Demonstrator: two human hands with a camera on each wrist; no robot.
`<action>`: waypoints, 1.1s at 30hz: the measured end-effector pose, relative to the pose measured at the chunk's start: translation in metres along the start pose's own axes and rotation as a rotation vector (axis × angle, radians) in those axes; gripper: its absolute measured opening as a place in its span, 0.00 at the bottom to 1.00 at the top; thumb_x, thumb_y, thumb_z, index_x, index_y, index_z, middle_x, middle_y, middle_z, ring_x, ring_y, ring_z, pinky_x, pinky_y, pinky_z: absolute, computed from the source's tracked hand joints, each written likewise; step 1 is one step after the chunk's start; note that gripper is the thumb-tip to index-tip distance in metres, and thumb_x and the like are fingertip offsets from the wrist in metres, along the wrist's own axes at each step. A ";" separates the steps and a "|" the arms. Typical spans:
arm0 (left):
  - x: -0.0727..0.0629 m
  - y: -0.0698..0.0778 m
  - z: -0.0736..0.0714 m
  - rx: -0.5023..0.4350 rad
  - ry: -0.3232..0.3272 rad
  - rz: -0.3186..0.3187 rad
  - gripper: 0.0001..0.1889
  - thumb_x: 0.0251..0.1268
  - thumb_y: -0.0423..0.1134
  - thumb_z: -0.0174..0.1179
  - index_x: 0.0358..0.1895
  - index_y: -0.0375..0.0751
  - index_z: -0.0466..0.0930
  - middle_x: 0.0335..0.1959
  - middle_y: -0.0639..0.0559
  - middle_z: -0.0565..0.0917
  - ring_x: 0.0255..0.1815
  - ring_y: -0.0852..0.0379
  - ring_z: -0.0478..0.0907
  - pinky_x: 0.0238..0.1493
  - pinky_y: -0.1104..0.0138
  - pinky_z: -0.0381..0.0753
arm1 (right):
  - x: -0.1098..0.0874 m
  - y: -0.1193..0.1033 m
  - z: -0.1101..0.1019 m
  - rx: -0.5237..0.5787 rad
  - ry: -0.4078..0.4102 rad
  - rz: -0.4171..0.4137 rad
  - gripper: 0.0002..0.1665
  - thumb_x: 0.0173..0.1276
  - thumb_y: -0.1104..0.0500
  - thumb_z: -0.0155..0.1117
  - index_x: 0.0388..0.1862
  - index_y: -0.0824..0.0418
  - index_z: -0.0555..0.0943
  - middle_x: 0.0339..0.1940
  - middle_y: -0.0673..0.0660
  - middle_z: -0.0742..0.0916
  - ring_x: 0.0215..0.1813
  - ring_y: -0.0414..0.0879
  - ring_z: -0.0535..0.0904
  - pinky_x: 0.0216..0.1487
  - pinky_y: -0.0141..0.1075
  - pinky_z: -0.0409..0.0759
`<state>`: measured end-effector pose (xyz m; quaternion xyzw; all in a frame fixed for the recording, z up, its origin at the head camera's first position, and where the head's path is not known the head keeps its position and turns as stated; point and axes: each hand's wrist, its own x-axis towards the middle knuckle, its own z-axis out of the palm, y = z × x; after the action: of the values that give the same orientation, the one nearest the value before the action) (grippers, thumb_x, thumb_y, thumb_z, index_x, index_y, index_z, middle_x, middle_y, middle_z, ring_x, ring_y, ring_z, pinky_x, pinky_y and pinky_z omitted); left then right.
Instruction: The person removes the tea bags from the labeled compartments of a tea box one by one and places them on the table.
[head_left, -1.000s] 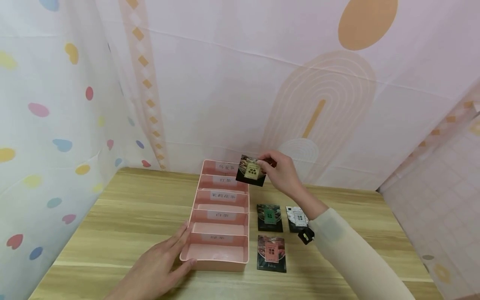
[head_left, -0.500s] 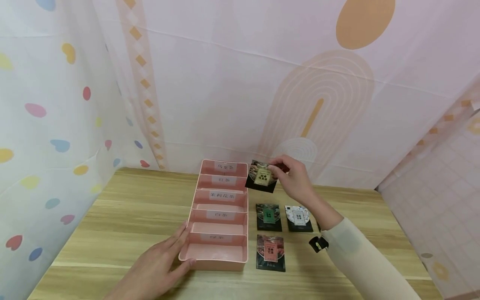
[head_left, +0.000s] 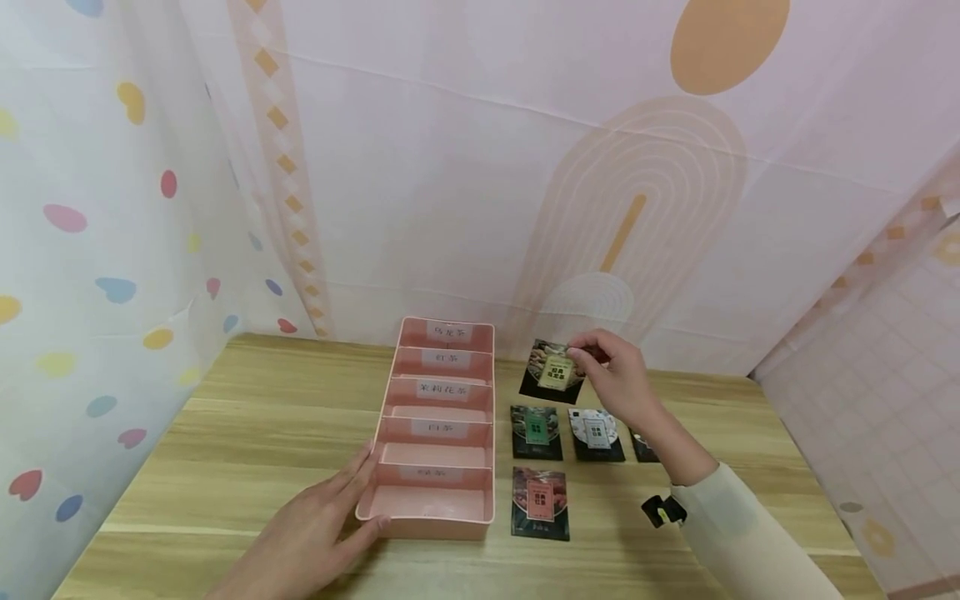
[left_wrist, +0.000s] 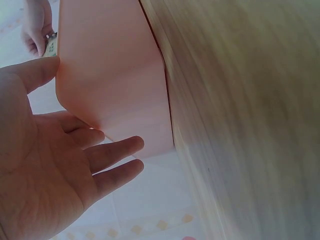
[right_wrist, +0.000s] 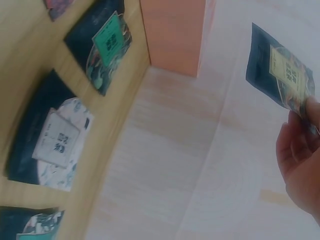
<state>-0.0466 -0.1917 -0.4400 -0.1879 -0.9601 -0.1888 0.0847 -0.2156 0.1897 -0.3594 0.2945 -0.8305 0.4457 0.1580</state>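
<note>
My right hand (head_left: 618,379) pinches a black tea bag sachet (head_left: 553,372) with a yellow-green label by its upper right corner. It is up off the table, right of the pink divided box (head_left: 426,529); in the right wrist view the sachet (right_wrist: 282,72) hangs tilted from thumb and fingers. My left hand (head_left: 322,521) touches the box's near left corner, thumb at the front and fingers along the left side. In the left wrist view that hand's fingers (left_wrist: 117,150) are spread and fairly straight beside the box wall (left_wrist: 110,75). Paper labels with characters mark the box's compartments.
Right of the box lie a green-label sachet (head_left: 536,432), a white-patterned sachet (head_left: 597,433) and a red-label sachet (head_left: 540,502). Another sachet (head_left: 645,448) is partly hidden by my right wrist. A patterned curtain (head_left: 420,167) stands behind the wooden table (head_left: 285,417).
My right hand has moved right and toward me with the yellow-green-label sachet, away from the box's far end. My left hand has stayed at the box corner.
</note>
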 end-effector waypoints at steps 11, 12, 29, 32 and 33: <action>0.000 -0.002 0.001 -0.016 -0.027 -0.014 0.39 0.74 0.59 0.63 0.76 0.34 0.71 0.78 0.43 0.69 0.65 0.43 0.80 0.60 0.49 0.83 | -0.024 0.015 -0.018 0.049 0.037 0.141 0.04 0.77 0.68 0.64 0.45 0.67 0.85 0.32 0.58 0.85 0.30 0.47 0.80 0.27 0.30 0.73; 0.000 -0.002 0.001 -0.015 -0.024 -0.012 0.39 0.74 0.59 0.64 0.76 0.34 0.71 0.78 0.43 0.70 0.65 0.43 0.80 0.60 0.49 0.83 | -0.026 0.016 -0.019 0.052 0.036 0.146 0.04 0.77 0.68 0.64 0.44 0.67 0.85 0.32 0.58 0.85 0.30 0.47 0.80 0.27 0.30 0.73; 0.000 -0.002 0.000 -0.006 -0.023 -0.008 0.38 0.74 0.57 0.64 0.76 0.34 0.71 0.78 0.42 0.69 0.64 0.43 0.81 0.58 0.49 0.84 | -0.074 0.034 -0.040 -0.036 -0.025 0.252 0.03 0.75 0.68 0.66 0.43 0.67 0.86 0.30 0.55 0.85 0.27 0.46 0.79 0.27 0.33 0.77; 0.000 -0.001 0.000 -0.004 -0.019 -0.001 0.38 0.73 0.57 0.65 0.76 0.33 0.71 0.78 0.42 0.69 0.64 0.43 0.81 0.58 0.49 0.84 | -0.082 0.037 -0.043 -0.039 -0.036 0.291 0.03 0.75 0.68 0.66 0.43 0.67 0.86 0.31 0.55 0.85 0.28 0.45 0.80 0.28 0.34 0.79; 0.000 -0.001 0.000 -0.004 -0.017 0.003 0.38 0.73 0.56 0.65 0.76 0.33 0.71 0.78 0.42 0.69 0.64 0.43 0.81 0.58 0.49 0.84 | -0.085 0.037 -0.043 -0.036 -0.040 0.303 0.04 0.75 0.68 0.66 0.44 0.67 0.86 0.32 0.55 0.86 0.28 0.45 0.80 0.29 0.34 0.80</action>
<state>-0.0471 -0.1928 -0.4402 -0.1910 -0.9602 -0.1890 0.0762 -0.1731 0.2713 -0.4044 0.1718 -0.8761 0.4437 0.0775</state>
